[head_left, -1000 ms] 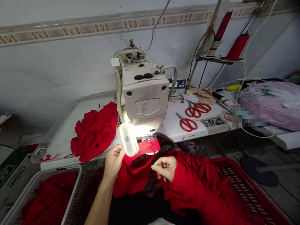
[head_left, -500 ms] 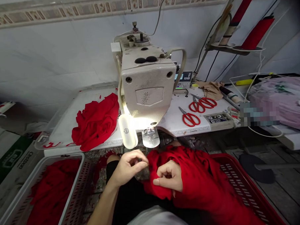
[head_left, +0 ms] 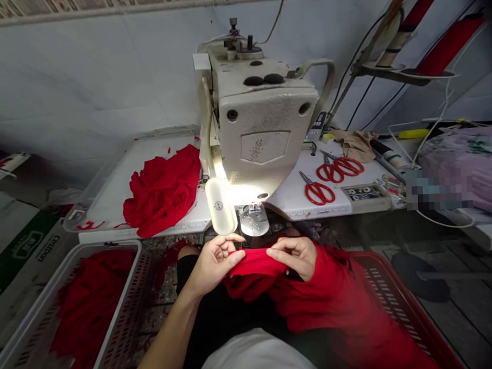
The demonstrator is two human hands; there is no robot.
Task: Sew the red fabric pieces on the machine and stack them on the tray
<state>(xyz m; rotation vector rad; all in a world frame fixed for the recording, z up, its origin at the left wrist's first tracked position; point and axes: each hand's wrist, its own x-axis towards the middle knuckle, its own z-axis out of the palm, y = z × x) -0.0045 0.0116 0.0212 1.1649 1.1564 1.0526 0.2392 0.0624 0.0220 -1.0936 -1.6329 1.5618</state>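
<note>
Between my two hands a red fabric piece [head_left: 260, 263] is stretched along its folded, ribbed-looking edge. My left hand [head_left: 219, 262] pinches the left end of that edge between thumb and fingers. The right end is pinched by my right hand [head_left: 296, 257], and red cloth is draped over that forearm. The rest of the fabric hangs in folds over my lap. Just beyond my hands stands a sewing machine [head_left: 268, 129], its lamp lit over the needle area. The rounded metal sewing bed [head_left: 254, 222] lies a little ahead of the held edge, apart from it.
A red fabric pile [head_left: 165, 191] lies on the white table left of the machine. Red-handled scissors [head_left: 318, 193] rest on its right side. A white basket [head_left: 137, 254] with red cloth stands at lower left, a red basket [head_left: 391, 292] at lower right. Thread cones [head_left: 447, 48] stand upper right.
My left hand has closed on the fabric's edge, where before it was apart from it. My right hand has risen, and the edge is now held taut between both hands. The view has shifted slightly.
</note>
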